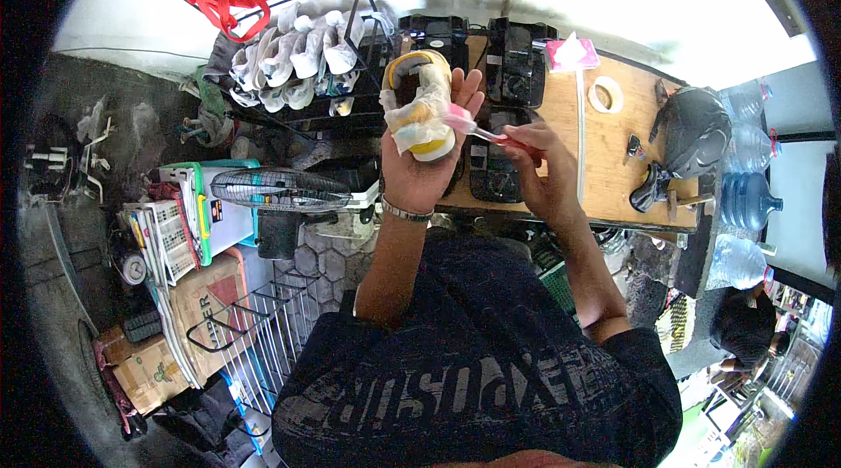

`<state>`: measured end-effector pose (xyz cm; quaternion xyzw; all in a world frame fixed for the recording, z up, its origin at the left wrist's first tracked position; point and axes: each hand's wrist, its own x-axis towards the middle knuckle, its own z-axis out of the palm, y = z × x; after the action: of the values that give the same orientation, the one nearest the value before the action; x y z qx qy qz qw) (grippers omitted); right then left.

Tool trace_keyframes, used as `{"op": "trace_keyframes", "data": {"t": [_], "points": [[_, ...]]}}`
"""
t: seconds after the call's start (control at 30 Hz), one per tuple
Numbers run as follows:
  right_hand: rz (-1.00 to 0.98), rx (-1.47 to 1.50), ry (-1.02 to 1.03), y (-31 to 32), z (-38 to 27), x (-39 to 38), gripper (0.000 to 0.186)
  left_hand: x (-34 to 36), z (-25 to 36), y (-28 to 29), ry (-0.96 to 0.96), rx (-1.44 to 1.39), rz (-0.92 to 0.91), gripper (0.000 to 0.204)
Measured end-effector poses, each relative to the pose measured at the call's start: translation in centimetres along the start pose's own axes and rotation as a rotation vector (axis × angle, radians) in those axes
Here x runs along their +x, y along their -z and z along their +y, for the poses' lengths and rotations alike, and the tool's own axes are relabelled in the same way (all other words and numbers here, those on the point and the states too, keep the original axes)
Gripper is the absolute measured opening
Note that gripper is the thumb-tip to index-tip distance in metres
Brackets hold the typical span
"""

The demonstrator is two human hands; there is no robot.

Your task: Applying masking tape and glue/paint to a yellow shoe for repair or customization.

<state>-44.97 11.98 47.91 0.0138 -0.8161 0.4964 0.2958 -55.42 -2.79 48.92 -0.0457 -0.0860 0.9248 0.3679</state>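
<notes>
My left hand (416, 183) is closed under a yellow and white shoe (432, 149) and holds it up in front of me. Thin white tissue (412, 122) clings to the shoe's upper, with the yellow collar and part of the sole showing. In my right hand (547, 161) is a small brush (484, 133) with a red handle, gripped between the fingers. Its pinkish head lies against the tissue on the shoe's side. Left of the shoe, several shoes wrapped in white tissue (307, 52) stand on a dark rack.
Black plastic cases (519, 74) stand on the wooden table (561, 197). A tissue box (585, 56), tape roll (619, 97) and black bag (696, 131) are also there. Water jugs (745, 201) line the right. At left are a fan (280, 190) and a wire rack (272, 328). Another person (740, 328) is at far right.
</notes>
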Motion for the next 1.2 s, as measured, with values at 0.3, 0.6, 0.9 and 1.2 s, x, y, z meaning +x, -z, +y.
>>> {"op": "trace_keyframes", "data": {"t": [0.3,0.6,0.9,1.2], "points": [[-0.241,-0.205,0.382,1.6,2.1,2.7,0.03,0.4,-0.1,-0.8,0.006,-0.131,0.085,0.053],[-0.148,-0.443,0.418,3.1,-1.9,4.1,0.034,0.5,-0.1,0.4,-0.23,0.329,0.061,0.068],[-0.064,-0.25,0.381,4.0,0.6,2.8,0.031,1.2,0.3,0.5,-0.214,0.272,0.039,0.068],[-0.15,-0.167,0.482,5.6,2.7,1.5,0.025,2.3,-1.2,0.6,-0.045,0.233,0.008,0.072]]}}
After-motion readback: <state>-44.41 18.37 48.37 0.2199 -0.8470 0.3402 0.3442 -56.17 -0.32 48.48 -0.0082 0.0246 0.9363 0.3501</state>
